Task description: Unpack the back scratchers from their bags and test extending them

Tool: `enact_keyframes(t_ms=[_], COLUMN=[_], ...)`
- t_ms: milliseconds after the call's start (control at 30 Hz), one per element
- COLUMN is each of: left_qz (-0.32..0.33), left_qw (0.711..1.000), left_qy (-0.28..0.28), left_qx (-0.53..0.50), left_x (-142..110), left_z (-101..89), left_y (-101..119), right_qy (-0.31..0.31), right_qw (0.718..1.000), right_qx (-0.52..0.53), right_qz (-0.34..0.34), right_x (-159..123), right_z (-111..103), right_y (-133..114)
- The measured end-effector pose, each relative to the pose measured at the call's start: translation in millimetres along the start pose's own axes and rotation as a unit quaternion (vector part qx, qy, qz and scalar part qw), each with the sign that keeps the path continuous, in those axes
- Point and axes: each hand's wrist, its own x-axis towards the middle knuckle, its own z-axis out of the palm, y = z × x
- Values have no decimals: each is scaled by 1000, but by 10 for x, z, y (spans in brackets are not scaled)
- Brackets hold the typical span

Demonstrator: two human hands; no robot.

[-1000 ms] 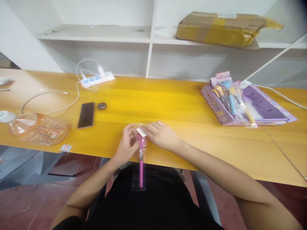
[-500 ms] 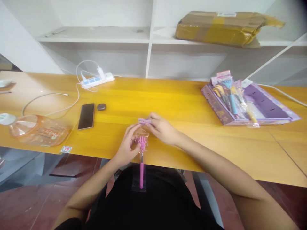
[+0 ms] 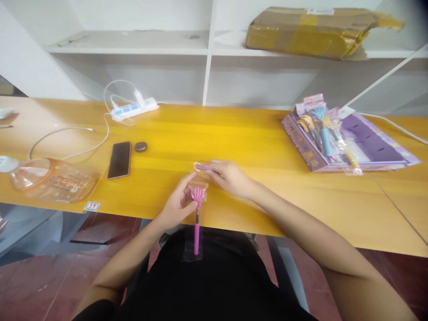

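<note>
A pink hand-shaped back scratcher (image 3: pixel 197 218) lies in a clear plastic sleeve across the near edge of the yellow table (image 3: pixel 240 147), its handle hanging over my lap. My left hand (image 3: pixel 177 203) pinches the sleeve beside the pink claw head. My right hand (image 3: pixel 229 177) grips the small printed header card (image 3: pixel 202 167) at the sleeve's top, held flat just above the table.
A purple display box (image 3: pixel 377 154) with several packaged scratchers sits at the right. A black phone (image 3: pixel 119 159), a small dark case (image 3: pixel 141 146), a white power strip (image 3: pixel 133 108) with cables and a clear orange bag (image 3: pixel 53 180) lie at the left. A taped cardboard parcel (image 3: pixel 310 31) rests on the shelf.
The header card, which was folded down over the scratcher's head, has been lifted away by my right hand. The pink claw head now shows through the sleeve. My left hand stayed on the sleeve.
</note>
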Motion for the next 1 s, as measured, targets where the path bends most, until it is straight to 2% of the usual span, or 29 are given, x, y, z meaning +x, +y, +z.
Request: enact_keyframes(t_ms=[167, 400, 700, 1000], left_qz=[3, 33, 16, 32], left_qw=[999, 998, 997, 997], left_qy=[-26, -52, -70, -49], left_qx=[-23, -20, -23, 59], left_x=[1, 2, 15, -5], left_z=[-9, -31, -37, -78], left_y=[21, -5, 58, 15], right_qy=[-28, -48, -44, -37], right_qw=[996, 995, 994, 994], right_qx=[24, -11, -20, -30], right_qz=[84, 83, 97, 98], right_x=[-35, -41, -56, -65], right_z=[1, -77, -69, -95], right_y=[-14, -106, -81, -113])
